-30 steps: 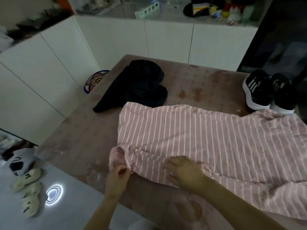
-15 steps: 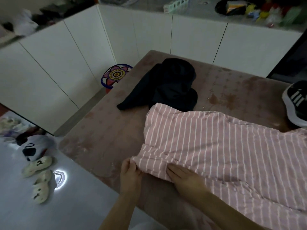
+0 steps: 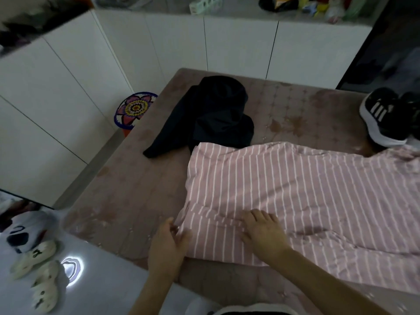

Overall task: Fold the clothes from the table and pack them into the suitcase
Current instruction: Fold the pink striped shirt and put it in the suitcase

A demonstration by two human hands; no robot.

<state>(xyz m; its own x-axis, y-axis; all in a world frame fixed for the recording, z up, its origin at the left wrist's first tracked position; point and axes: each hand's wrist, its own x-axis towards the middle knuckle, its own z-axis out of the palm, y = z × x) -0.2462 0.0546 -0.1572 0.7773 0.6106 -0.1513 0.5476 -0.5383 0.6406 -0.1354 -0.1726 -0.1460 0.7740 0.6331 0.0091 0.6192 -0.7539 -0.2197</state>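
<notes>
non-task stuff, refs = left hand (image 3: 168, 244) / right hand (image 3: 263, 235):
- black sneakers w/ white stripes (image 3: 384, 117): far ahead-right of right hand, well apart.
- round floral-pattern thing (image 3: 135, 109): ahead-left of left hand, down by white cabinets (image 3: 238, 46).
- pair of cream slippers (image 3: 34, 258): left of left hand, on floor.
- white/black soft item (image 3: 22, 233): just beyond the slippers, can't id.
- bright light reflection (image 3: 72, 268): on floor btwn slippers and left hand.
- countertop clutter (image 3: 318, 5): far ahead, too blurry to id.

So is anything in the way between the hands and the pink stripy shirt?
No, nothing visible. The left hand touches the edge of the pink stripy shirt and the right hand rests flat on it. The suitcase is not in view.
</notes>
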